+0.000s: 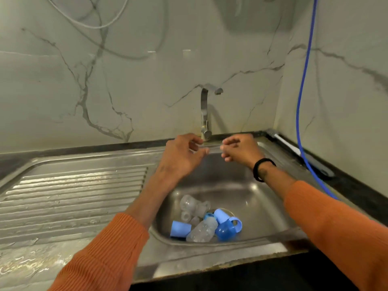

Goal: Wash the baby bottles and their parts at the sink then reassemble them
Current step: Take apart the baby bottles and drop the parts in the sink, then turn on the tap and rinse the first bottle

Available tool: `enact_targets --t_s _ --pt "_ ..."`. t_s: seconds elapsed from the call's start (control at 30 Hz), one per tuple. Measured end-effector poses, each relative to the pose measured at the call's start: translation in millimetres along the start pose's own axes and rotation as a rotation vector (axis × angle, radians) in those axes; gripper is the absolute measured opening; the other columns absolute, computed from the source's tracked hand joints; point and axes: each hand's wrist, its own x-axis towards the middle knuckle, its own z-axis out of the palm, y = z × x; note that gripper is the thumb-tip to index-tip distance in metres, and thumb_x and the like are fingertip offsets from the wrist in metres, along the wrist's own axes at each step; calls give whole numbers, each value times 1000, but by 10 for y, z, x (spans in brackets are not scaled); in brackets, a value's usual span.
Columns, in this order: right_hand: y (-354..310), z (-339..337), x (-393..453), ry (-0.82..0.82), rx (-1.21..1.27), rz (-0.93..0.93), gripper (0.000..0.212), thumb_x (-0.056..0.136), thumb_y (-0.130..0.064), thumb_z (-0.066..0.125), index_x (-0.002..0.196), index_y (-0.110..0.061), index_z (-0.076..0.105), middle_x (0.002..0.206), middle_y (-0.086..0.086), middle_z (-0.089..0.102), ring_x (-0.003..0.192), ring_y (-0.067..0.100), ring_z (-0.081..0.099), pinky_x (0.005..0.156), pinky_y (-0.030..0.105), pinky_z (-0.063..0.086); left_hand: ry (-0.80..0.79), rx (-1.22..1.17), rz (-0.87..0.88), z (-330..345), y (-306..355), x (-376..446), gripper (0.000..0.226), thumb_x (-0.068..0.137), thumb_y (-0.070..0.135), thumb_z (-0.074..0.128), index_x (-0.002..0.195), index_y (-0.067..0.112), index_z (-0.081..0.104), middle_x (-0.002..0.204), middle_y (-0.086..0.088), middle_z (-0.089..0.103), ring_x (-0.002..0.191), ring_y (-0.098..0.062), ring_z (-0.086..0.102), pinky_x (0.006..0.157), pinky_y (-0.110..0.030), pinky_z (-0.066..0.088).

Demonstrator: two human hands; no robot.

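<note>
Neither hand grips anything as I watch: my left hand (180, 156) and right hand (241, 149) both hang above the sink basin (262, 206) with fingers loosely curled, fingertips turned toward each other and apart, nothing between them.

Nearest me, orange sleeves (109, 255) cover both forearms. Just past them, at the near end of the basin floor, the bottle parts lie in a heap: a clear baby bottle (202, 229) on its side, a pale blue cap (180, 228) touching its left, a second pale blue cap (221, 215) and a darker blue collar ring (225, 231) at its right. Another clear bottle (192, 204) lies behind (its outline is hazy, so I can't tell its parts apart).

To the left stretches the ribbed steel drainboard (79, 190), wet in patches. A black band (262, 170) circles the right wrist. Farther back, the chrome faucet (206, 110) rises behind the hands, and a blue hose (304, 85) runs down the marble wall (105, 80) at right.
</note>
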Motion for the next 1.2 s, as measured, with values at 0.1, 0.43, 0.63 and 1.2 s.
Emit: enact_targets --t_s 0.1,0.43,0.63,1.2 --pt "-284 -74 419 62 22 2 7 90 -5 75 96 -6 74 84 16 77 76 23 77 73 37 65 82 -74 -7 68 104 65 20 88 33 78 103 20 76 87 7 76 78 0 69 79 -15 55" --pt "-302 243 923 105 -56 51 4 83 -6 82 86 -6 78 80 12 78 72 23 78 69 34 66 -75 -81 -21 462 19 -151 19 92 34 74 108 25 71 88 13 70 79 3 65 69 -6 48" --pt "-175 544 1123 186 -101 -65 27 84 -19 84 109 -10 78 98 5 78 81 19 76 68 19 60 35 -96 -114 447 -204 -56 16 93 31 73 106 21 72 87 10 70 78 -1 65 76 -19 56" --pt "-134 563 1402 92 -311 -300 8 90 -9 77 97 -12 80 93 2 78 83 12 72 84 28 62 138 -166 -234 416 -211 99 19 97 42 66 94 24 73 76 13 69 69 1 65 52 -4 39"
